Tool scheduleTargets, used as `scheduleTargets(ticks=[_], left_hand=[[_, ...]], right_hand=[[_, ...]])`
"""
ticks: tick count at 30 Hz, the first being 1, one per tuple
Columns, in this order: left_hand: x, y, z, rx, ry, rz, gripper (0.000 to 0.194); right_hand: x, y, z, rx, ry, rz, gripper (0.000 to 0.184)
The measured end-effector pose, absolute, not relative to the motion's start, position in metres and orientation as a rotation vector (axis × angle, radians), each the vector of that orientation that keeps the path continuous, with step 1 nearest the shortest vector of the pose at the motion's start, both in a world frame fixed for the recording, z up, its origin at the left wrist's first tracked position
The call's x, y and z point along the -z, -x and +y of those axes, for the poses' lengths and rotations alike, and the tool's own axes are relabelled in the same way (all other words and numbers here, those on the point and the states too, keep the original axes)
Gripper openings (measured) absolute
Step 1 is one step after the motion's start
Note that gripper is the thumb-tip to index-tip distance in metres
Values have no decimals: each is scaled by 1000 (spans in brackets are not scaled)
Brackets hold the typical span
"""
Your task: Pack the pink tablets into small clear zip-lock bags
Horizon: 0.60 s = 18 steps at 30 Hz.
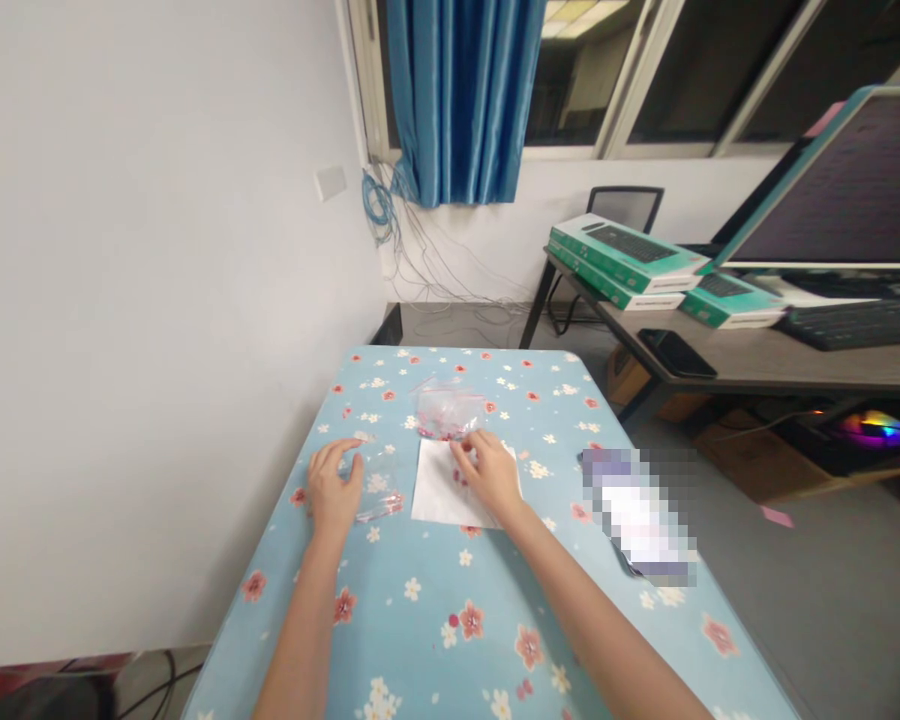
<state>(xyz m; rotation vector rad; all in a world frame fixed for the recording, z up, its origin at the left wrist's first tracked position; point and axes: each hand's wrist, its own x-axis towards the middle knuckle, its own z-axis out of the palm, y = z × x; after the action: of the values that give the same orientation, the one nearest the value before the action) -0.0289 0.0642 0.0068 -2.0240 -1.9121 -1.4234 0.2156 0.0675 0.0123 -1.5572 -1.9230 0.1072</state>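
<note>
Left to right: my left hand [334, 487] sits on the floral blue table [412, 640], fingers [352, 462] loosely curled and open, holding nothing. Just beside it lies a clear plastic strip [379, 507]. Further far sits a crumpled clear bag [441, 412] with red bits inside, right at the far edge of a white paper napkin [442, 490]. My right hand [493, 475] is on the napkin, fingers pinched narrow, but I can't tell if they've got anything. Small red bits [459, 477] are on the napkin too. I'd say one bump could scatter them or tip the bag. There's a pixelated object [637, 515] off right.
</note>
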Motion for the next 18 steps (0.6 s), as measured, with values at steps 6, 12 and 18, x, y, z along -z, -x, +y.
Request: scheduleTargets(ticks=[6,12,18], left_hand=[[-7,22,63,1471,2064,-1865,18],[-6,15,62,1467,2128,-1829,16],[-6,15,62,1489,2106,-1850,17]], right_hand=[[-37,-227,112,-171,1592,-1753,20],[-47,-220,154,-132,1740,-1996,30],[-40,-209,163,-159,1828,-2053,36]])
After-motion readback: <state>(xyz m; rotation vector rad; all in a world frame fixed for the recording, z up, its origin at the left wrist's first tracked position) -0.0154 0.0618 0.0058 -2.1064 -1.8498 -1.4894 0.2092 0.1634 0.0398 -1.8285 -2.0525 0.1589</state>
